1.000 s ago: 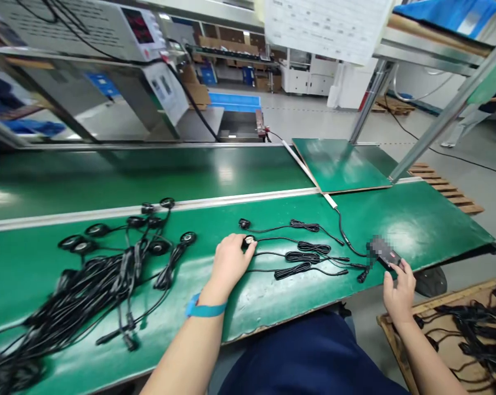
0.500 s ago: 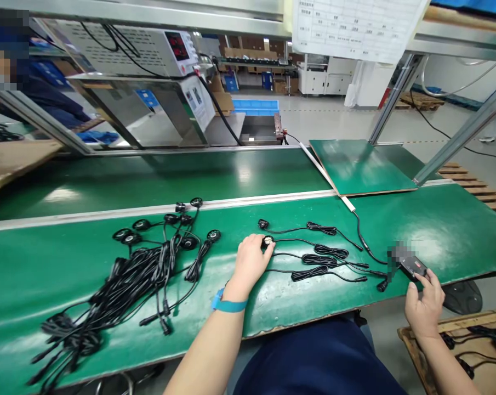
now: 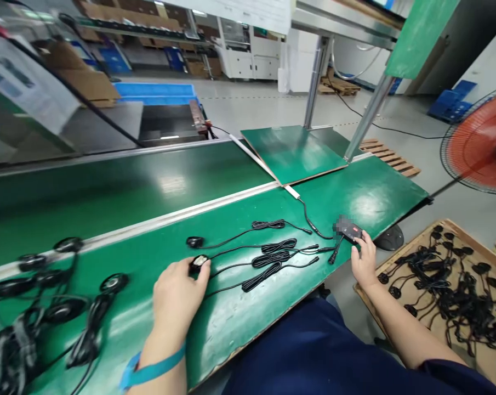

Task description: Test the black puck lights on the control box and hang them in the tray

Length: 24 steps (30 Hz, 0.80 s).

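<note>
My left hand point(image 3: 176, 293) lies on the green bench point(image 3: 248, 323), fingers curled over a small round black puck light point(image 3: 198, 263) whose cable runs right. A second puck light point(image 3: 195, 241) sits just beyond it. Bundled black cables point(image 3: 272, 258) stretch across to a small black control box point(image 3: 348, 229) with a red patch. My right hand point(image 3: 365, 260) rests at the bench's edge with its fingers pressed on that box.
A heap of black puck lights and cables point(image 3: 38, 307) lies at the left. A wooden tray of more cabled lights point(image 3: 449, 285) stands on the floor at the right. A conveyor belt point(image 3: 108, 181) runs behind, and a red fan point(image 3: 482, 142) stands far right.
The view has swung right and down. Both hands keep their places, left on the puck light and right on the control box. The floor tray and the fan have come into view.
</note>
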Tool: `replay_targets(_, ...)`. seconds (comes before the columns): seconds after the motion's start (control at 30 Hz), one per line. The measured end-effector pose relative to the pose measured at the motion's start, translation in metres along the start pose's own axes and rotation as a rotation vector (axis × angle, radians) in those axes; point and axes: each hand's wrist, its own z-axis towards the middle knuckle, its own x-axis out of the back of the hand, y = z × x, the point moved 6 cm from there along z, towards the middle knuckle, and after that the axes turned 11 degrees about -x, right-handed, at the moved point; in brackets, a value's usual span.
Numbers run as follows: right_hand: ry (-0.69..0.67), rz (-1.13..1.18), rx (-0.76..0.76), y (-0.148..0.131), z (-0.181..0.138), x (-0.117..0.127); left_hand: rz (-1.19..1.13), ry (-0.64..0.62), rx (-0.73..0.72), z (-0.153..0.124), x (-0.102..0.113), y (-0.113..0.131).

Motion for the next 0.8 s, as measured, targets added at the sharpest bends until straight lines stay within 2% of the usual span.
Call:
replay_targets(0.17,-0.009,0.020,0.005,-0.005,-0.002,0.002,-0.007,-0.042,0.043,0.000,-0.001,-0.002)
replay_targets(0.43,-0.021,0.011,-0.015,-0.008,-0.002,0.003,0.012,-0.023,0.045,0.000,0.000,-0.002)
replay_targets(0.7,-0.077,0.022,-0.035,-0.008,0.003,0.009,0.055,-0.059,0.076,0.000,0.011,0.010)
replay_targets(0.8,-0.082,0.037,-0.048,-0.011,0.002,0.011,0.046,0.055,0.062,0.000,0.025,0.022)
